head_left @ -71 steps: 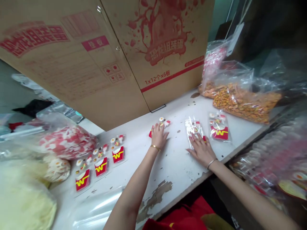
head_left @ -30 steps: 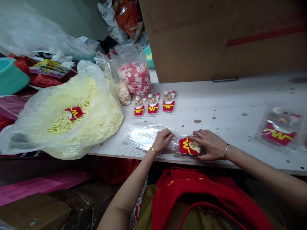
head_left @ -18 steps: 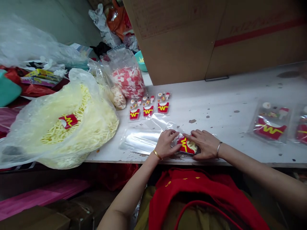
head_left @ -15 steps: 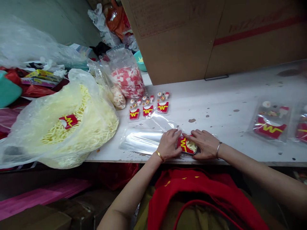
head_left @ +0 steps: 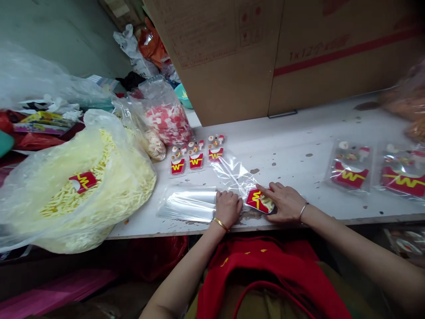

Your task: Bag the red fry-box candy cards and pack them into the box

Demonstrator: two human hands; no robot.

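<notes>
A red carton with a yellow zigzag mark and pale fry-like pieces [head_left: 260, 200] lies at the table's front edge. My right hand [head_left: 284, 202] grips it from the right, index finger along its top and thumb at the lower edge. Crumpled clear plastic film [head_left: 234, 170] runs from the carton toward the back left; whether the carton is inside it I cannot tell. My left hand [head_left: 228, 208] is closed, its fingers curled at the right end of a stack of clear plastic bags [head_left: 189, 203]. What those fingers hold is hidden.
Several packed sets with red cartons [head_left: 195, 160] lie behind the bags, and others [head_left: 350, 173] at right. A big bag of pale yellow pieces [head_left: 133, 195] stands left, with a bag of pink-and-white pieces [head_left: 169, 117] behind. A cardboard box [head_left: 229, 84] blocks the back.
My left hand has left the carton and moved left to the end of the bag stack, its fingers now curled. My right hand stays on the carton. The view has shifted slightly right and up.
</notes>
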